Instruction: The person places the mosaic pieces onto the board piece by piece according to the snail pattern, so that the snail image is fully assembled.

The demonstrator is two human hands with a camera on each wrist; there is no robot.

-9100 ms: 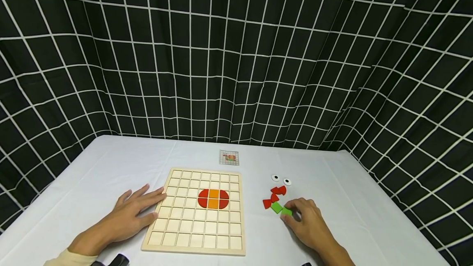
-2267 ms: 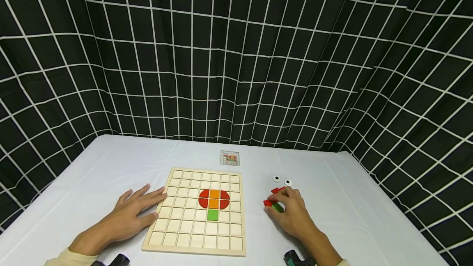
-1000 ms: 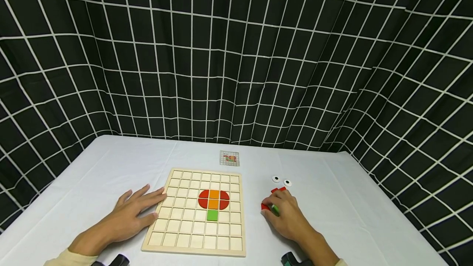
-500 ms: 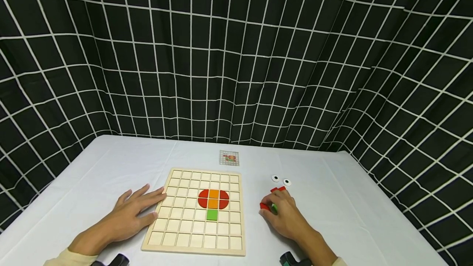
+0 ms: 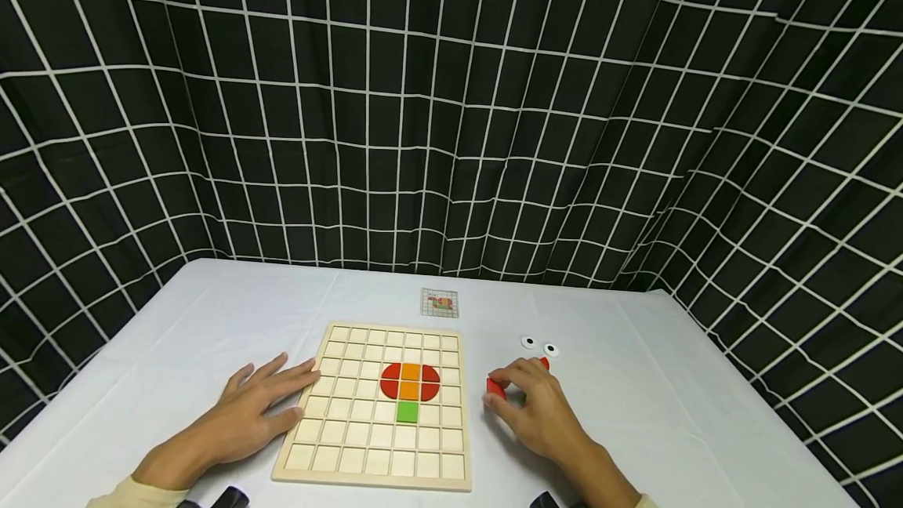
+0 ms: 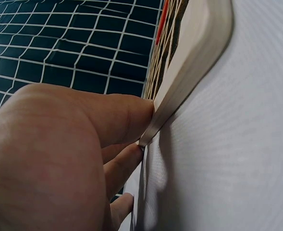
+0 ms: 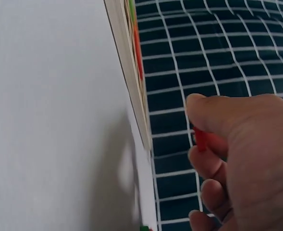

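Observation:
My right hand (image 5: 542, 410) pinches a red quarter-round tile (image 5: 496, 388) between thumb and fingertips, just right of the wooden grid board (image 5: 339, 433). In the right wrist view, that red tile (image 7: 200, 139) is seen edge-on and raised off the cloth. On the board, red quarter-round tiles (image 5: 390, 380) flank two orange square tiles (image 5: 410, 381), with a green square tile (image 5: 407, 412) directly below. My left hand (image 5: 243, 414) lies with fingers extended against the board's left edge; its thumb and fingertips touch the rim (image 6: 179, 72) in the left wrist view.
Beyond my right hand lie two white eye pieces (image 5: 539, 346) and a red tile (image 5: 545, 363). Another green tile (image 5: 524, 398) is mostly hidden under that hand. A small pattern card (image 5: 440, 302) lies behind the board. A dark gridded curtain (image 5: 395, 116) surrounds the table.
Since the oldest frame, a green square has come onto the board below the orange ones. My right hand has taken a red tile and shifted left toward the board. My left hand stays put.

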